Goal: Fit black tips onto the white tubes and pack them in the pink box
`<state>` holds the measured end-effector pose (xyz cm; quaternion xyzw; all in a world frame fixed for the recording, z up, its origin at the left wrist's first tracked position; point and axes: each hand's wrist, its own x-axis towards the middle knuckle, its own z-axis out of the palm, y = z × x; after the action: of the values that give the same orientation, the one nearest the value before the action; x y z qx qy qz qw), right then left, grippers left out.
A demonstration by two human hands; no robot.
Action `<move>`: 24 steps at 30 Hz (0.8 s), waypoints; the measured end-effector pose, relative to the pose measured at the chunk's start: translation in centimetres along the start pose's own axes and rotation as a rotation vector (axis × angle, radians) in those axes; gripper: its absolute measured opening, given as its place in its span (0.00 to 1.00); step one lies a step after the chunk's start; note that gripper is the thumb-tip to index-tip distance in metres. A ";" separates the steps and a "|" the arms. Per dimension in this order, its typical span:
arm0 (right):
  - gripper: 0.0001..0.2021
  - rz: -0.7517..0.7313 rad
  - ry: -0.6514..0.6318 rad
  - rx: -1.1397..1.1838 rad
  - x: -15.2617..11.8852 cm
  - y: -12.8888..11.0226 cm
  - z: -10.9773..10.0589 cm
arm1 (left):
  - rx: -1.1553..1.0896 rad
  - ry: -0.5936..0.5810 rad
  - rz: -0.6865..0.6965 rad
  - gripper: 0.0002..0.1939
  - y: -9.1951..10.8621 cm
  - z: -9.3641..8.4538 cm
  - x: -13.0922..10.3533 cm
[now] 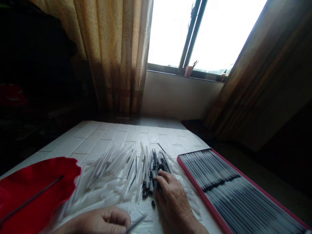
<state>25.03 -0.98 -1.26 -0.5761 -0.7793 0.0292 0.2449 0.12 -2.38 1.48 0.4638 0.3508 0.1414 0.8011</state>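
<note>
My left hand [104,219], at the bottom, is closed round a thin grey pen-like stick [136,223] that points up to the right. My right hand [174,195] reaches over a bunch of dark slim sticks and black caps [154,162] in the middle of the table. Its fingers are bent in among the dark pieces, and their tips are partly hidden, so what they pinch cannot be made out. Just left of this hand lies a loose black cap [153,204]. Many clear and whitish plastic tubes [117,162] are strewn to the left of the bunch.
A red scalloped tray [60,169] at the left holds one long dark stick [31,200]. To the right, a red-edged box [195,180] contains rows of grey pen-like sticks [207,164]. The white brick-patterned tabletop [107,131] extends towards the curtains [114,48] and window.
</note>
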 end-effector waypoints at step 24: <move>0.14 0.437 -0.146 1.203 0.4 -2.3 -2.5 | 0.359 0.306 0.426 0.28 -0.7 0.6 2.5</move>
<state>23.93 -2.02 1.84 -0.4800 -0.5059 0.5494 0.4601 2.31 -1.74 0.04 0.6342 0.3816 0.3100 0.5967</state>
